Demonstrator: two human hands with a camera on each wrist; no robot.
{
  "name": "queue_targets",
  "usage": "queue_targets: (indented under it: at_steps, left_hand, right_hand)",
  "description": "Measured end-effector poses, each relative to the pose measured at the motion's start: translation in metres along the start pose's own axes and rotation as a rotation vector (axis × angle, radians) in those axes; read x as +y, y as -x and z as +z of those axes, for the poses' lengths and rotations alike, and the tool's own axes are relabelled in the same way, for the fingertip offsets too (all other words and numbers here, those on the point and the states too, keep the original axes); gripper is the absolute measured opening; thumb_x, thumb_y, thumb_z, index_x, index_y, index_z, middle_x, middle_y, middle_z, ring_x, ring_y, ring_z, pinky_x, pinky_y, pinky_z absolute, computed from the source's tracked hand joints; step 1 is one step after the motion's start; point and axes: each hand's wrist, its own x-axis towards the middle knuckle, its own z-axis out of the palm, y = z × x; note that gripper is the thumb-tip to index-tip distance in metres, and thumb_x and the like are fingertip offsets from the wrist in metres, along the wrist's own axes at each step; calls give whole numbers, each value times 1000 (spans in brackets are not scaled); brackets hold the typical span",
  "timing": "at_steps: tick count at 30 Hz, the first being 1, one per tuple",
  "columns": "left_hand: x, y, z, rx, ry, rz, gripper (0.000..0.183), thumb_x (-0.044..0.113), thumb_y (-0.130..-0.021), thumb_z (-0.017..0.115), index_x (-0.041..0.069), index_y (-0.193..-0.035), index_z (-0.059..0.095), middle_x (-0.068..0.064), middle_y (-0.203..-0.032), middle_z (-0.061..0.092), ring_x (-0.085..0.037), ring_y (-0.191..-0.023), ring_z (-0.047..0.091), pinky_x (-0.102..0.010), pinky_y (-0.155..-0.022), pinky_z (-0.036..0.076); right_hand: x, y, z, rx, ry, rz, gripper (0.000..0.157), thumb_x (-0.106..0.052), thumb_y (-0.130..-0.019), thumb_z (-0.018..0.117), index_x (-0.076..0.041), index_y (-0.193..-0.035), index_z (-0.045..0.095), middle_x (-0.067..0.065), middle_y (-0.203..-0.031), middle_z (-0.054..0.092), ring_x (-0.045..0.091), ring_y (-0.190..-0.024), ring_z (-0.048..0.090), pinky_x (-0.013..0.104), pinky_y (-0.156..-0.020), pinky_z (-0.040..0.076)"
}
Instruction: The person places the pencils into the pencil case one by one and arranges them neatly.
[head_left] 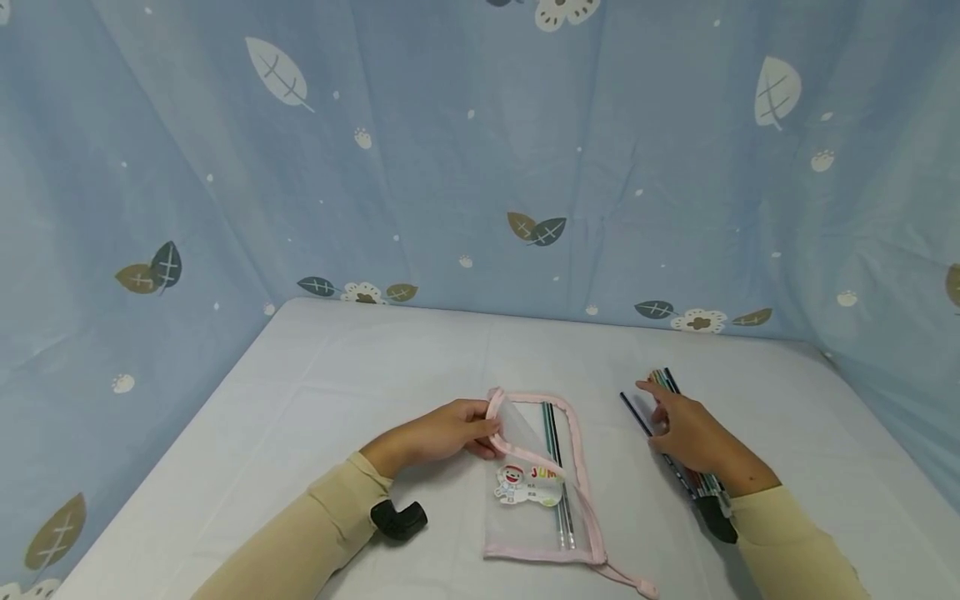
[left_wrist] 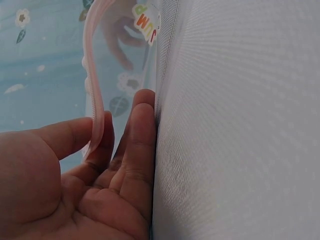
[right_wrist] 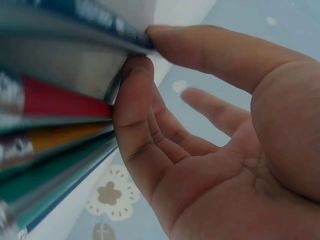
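Observation:
A clear mesh pencil case (head_left: pixel 521 530) with pink trim and a "JUMP" label (left_wrist: pixel 146 23) lies on the table. Its zipped mouth is held apart by my left hand (head_left: pixel 446 429), which pinches the pink edge (left_wrist: pixel 95 100) between thumb and index finger. Teal and black pencils (head_left: pixel 553 433) lie lengthwise inside the case. To the right, my right hand (head_left: pixel 690 433) pinches a dark blue pencil (head_left: pixel 633 410) between thumb and a fingertip, the index finger stretched out. Beneath that hand lies a bunch of coloured pencils (head_left: pixel 660 377), with a red one (right_wrist: pixel 65 100) among them, partly hidden.
A white cloth covers the table (head_left: pixel 390 358). Behind it hangs a blue leaf-patterned curtain (head_left: pixel 465 150). The case's pink wrist strap (head_left: pixel 626 577) trails toward the front right. Black devices sit at the left wrist (head_left: pixel 399 521) and right wrist (head_left: pixel 716 518).

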Motion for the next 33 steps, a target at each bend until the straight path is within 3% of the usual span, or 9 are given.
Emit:
queue_targets:
  at_steps: [8, 12, 18, 26, 33]
  left_hand:
    - [0, -1, 0, 0, -10, -1, 27, 19, -107, 47, -2, -121, 57, -11, -104, 71, -14, -95, 70, -27, -86, 60]
    - [1, -1, -1, 1, -11, -4, 27, 20, -107, 47, -1, -121, 57, -10, -103, 71, -14, -94, 70, -27, -86, 59]
    - [1, 1, -1, 3, -10, -8, 27, 19, -107, 47, -2, -120, 57, -11, -105, 71, -15, -95, 70, -28, -87, 60]
    - [-1, 0, -2, -3, 2, -4, 26, 19, -107, 47, -2, -120, 57, -11, -106, 70, -15, -96, 70, -27, -87, 60]
    - [-1, -1, -1, -4, -1, 2, 27, 20, -107, 48, -1, -120, 58, -10, -103, 71, -14, -93, 69, -27, -87, 59]
  right_hand:
    - [-6, 1, -4, 6, -4, 6, 94, 9, -76, 69, 2, -156, 20, 24, -106, 63, 24, -80, 58, 30, -60, 49]
    - [-9, 0, -5, 13, -35, 30, 99, 8, -80, 65, -4, -159, 7, 23, -107, 62, 21, -75, 54, 29, -58, 47]
    - [-12, 0, -7, 49, -79, 22, 99, 5, -91, 58, -14, -160, -10, 13, -90, 62, 18, -65, 50, 29, -50, 43]
    - [-14, 1, -6, 100, -65, -8, 86, 2, -97, 51, -10, -160, -7, 16, -94, 59, 16, -63, 49, 28, -49, 43]
    - [-17, 1, -10, 117, -91, -45, 83, 2, -98, 51, -10, -161, -3, 22, -103, 60, 14, -61, 48, 28, -48, 43]
